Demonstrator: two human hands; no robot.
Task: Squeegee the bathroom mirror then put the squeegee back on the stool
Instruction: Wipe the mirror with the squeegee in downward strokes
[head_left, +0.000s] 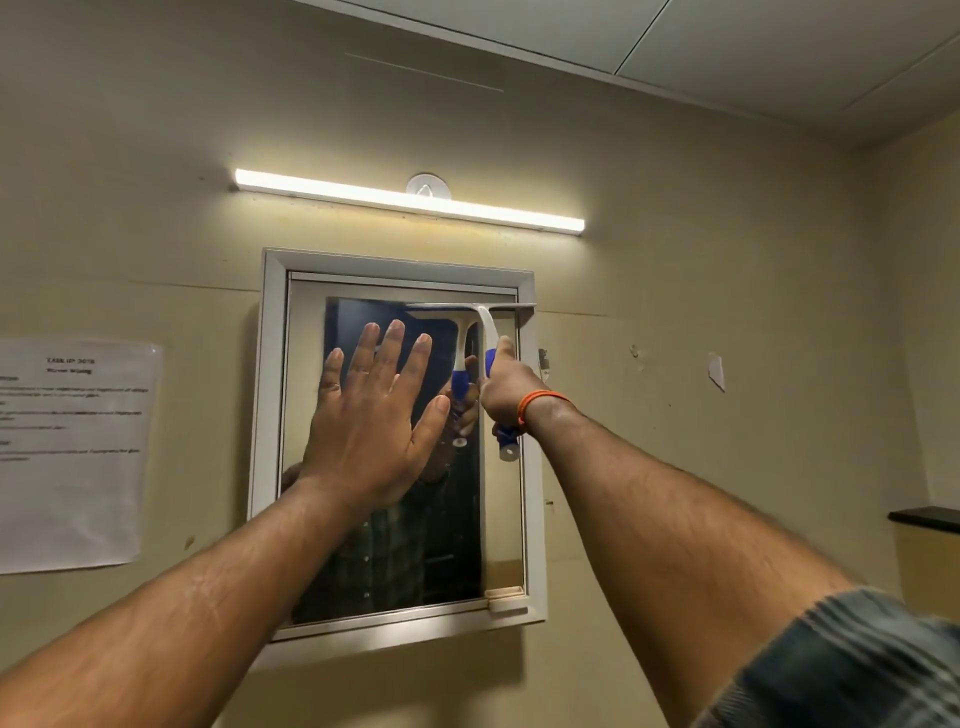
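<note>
I am at the wiping step: my right hand (506, 389) grips the squeegee (485, 332), blade at the mirror (498, 519) top; left hand (371, 415) flat, fingers straight. Next needs a steady downward pull

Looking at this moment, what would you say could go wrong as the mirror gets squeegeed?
The left hand lies open and flat on the mirror glass, so it may leave prints. The squeegee blade sits at the top right with its end over the frame, so it might catch there or skip the edge. Only the right hand grips the handle, so it could slip.
</note>
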